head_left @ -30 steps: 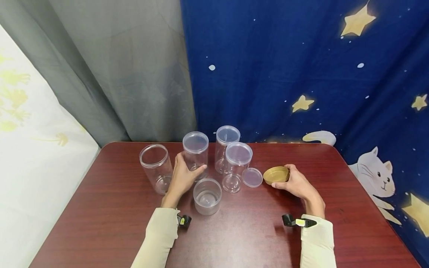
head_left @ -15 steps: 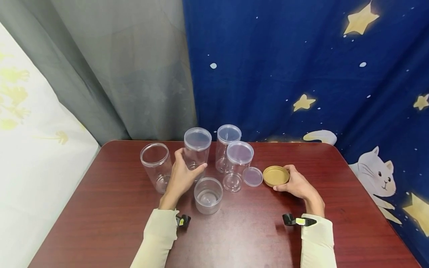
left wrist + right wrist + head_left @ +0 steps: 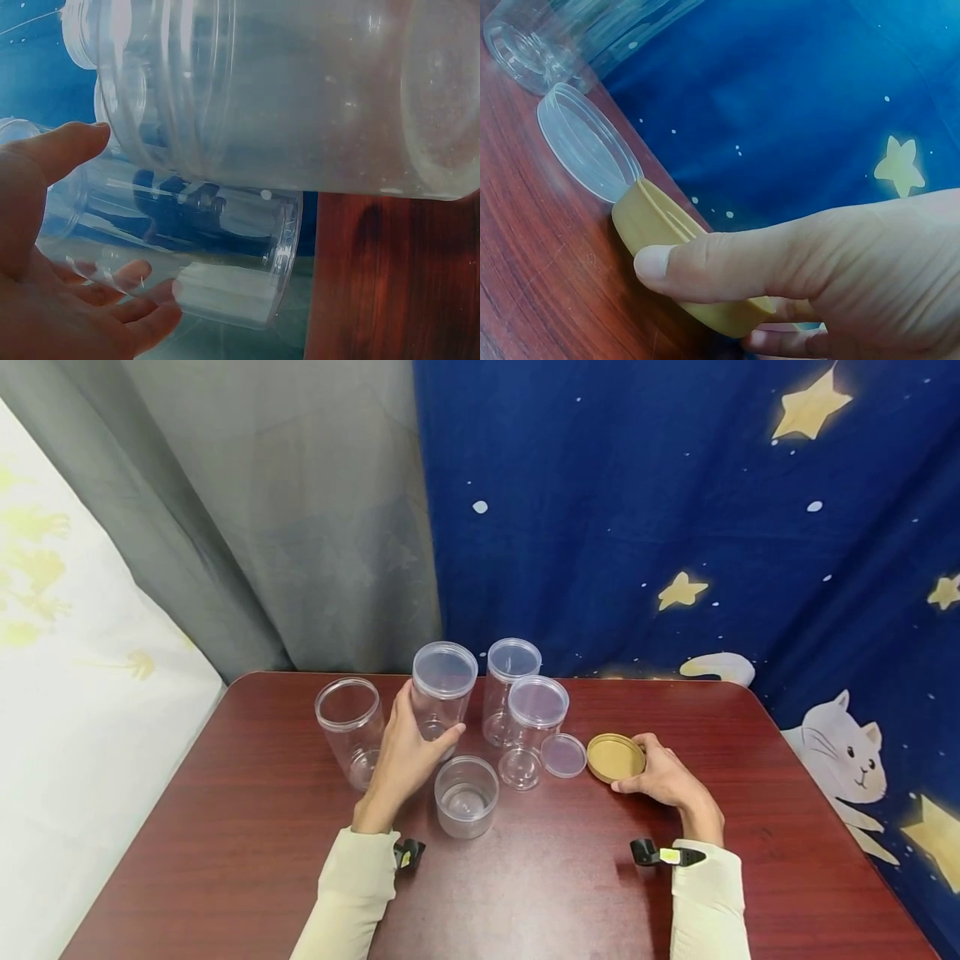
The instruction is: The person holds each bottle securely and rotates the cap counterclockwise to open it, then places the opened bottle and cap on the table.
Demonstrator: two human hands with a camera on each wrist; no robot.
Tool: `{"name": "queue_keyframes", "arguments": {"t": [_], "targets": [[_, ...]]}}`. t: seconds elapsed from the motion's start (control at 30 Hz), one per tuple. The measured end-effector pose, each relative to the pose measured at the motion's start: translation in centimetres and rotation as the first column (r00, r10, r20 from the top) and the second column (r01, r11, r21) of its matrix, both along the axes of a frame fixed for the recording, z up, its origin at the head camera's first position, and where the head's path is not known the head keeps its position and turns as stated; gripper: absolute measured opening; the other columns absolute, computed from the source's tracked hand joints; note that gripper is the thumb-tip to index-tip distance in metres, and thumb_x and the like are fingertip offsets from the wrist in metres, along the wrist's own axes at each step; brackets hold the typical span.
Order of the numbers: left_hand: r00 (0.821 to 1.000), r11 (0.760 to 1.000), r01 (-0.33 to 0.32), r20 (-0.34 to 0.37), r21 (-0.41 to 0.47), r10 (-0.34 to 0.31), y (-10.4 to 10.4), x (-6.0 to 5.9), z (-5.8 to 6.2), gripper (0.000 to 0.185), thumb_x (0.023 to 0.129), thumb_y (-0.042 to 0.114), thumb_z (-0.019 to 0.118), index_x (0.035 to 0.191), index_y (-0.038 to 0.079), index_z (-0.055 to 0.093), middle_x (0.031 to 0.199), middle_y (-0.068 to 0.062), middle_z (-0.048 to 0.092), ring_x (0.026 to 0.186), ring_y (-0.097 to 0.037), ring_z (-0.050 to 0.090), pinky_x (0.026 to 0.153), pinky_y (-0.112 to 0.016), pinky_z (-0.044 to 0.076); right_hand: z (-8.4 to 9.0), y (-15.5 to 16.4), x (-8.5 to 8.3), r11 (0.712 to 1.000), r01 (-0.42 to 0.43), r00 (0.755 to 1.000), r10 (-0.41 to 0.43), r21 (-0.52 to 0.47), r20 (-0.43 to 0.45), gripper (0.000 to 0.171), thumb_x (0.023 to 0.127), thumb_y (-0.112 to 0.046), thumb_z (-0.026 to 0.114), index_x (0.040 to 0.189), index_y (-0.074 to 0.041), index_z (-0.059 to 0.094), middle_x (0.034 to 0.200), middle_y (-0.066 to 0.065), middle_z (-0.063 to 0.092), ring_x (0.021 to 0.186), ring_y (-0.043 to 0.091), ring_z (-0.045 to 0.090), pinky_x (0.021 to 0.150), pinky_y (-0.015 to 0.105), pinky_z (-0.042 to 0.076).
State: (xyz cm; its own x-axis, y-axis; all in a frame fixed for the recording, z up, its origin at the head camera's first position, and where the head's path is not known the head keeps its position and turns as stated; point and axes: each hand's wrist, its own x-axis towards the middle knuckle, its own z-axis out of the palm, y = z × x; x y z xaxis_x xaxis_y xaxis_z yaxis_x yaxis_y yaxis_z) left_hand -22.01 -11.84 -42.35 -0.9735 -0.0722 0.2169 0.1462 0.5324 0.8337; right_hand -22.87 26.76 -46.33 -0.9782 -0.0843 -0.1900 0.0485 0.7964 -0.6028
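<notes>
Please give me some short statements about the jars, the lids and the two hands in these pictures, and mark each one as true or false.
1. The right hand holds the gold lid. True.
2. The left hand grips a lidded clear jar. True.
3. The short jar has a lid on it. False: it is open.
4. A loose clear lid lies beside the gold lid. True.
5. The far-left jar lies on its side. False: it stands upright.

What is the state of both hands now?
Left hand: holds the lidded clear jar.
Right hand: holds the gold lid.
</notes>
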Motion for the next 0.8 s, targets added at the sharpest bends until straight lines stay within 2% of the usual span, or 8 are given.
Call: {"name": "queue_keyframes", "arguments": {"t": [0.17, 0.33, 0.57, 0.8], "targets": [[1.0, 1.0, -0.007, -0.006, 0.008, 0.007, 0.1, 0.1, 0.0, 0.096, 0.081, 0.03, 0.081, 0.153, 0.009, 0.021, 0.149, -0.016, 0.038, 0.136, -0.035, 0.043, 0.113, -0.058, 0.031, -0.1, -0.1, -0.1, 1.0, 0.009, 1.0, -0.009, -0.013, -0.002, 0.086, 0.07, -0.021, 0.089, 0.134, 0.007, 0.039, 0.12, 0.03, 0.057, 0.109, 0.039, 0.051, 0.092, 0.05, 0.042], [1.0, 0.999, -0.002, -0.021, 0.039, 0.003, 0.0, 0.2, 0.4, 0.095, 0.081, 0.027, 0.082, 0.152, 0.01, 0.021, 0.147, -0.016, 0.04, 0.135, -0.034, 0.043, 0.113, -0.057, 0.032, -0.2, -0.2, -0.2, 1.0, 0.024, 1.0, -0.024, -0.015, -0.003, 0.087, 0.068, -0.019, 0.09, 0.134, 0.007, 0.039, 0.122, 0.031, 0.055, 0.113, 0.042, 0.046, 0.094, 0.053, 0.041], [1.0, 0.999, 0.0, -0.024, 0.047, 0.001, 0.0, 0.5, 0.8, 0.097, 0.08, 0.031, 0.083, 0.151, 0.009, 0.021, 0.147, -0.018, 0.042, 0.134, -0.034, 0.045, 0.112, -0.056, 0.033, -0.4, -0.3, -0.3, 1.0, 0.026, 1.0, -0.026, 0.004, -0.008, 0.088, 0.067, -0.018, 0.09, 0.134, 0.006, 0.04, 0.127, 0.031, 0.052, 0.116, 0.043, 0.041, 0.096, 0.057, 0.04], [0.994, 0.998, 0.021, -0.111, 0.053, -0.015, 0.1, 0.8, 1.2, 0.093, 0.078, 0.028, 0.085, 0.147, 0.01, 0.026, 0.139, -0.016, 0.049, 0.127, -0.033, 0.051, 0.108, -0.054, 0.039, -0.6, -0.4, -0.3, 1.0, 0.002, 1.0, -0.002, 0.021, -0.023, 0.086, 0.068, -0.018, 0.089, 0.134, 0.007, 0.041, 0.13, 0.031, 0.048, 0.116, 0.044, 0.038, 0.099, 0.058, 0.037]]}}
